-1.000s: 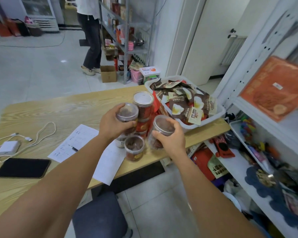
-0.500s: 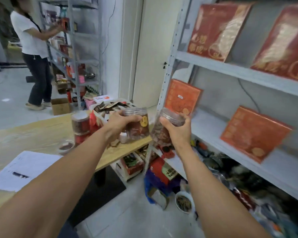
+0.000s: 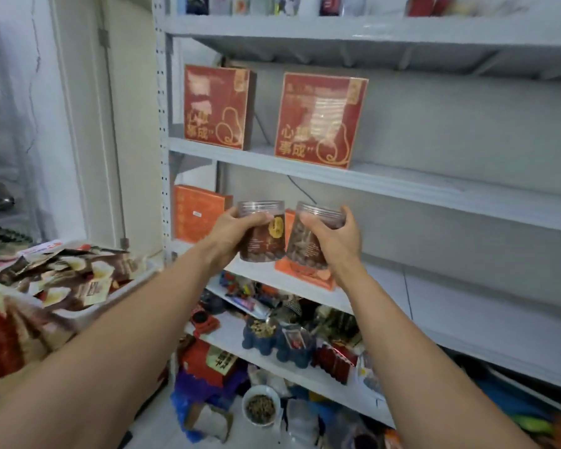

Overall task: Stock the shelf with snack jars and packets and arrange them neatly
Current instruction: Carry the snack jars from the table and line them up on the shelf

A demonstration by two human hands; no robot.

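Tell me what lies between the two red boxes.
Head view: bare shelf and a thin dark cable between the left red box and right red box.

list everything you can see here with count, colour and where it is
snack jars: 2, clear with brown contents, one in each hand, before the shelf
red boxes: 2, red, upright on upper board
orange boxes: 2, orange, board behind the jars
shelf: 1, pale grey, ahead
packets: many, brown, in white basket, left
bowl: 1, white, floor
left hand: 1, grips a jar
right hand: 1, grips a jar
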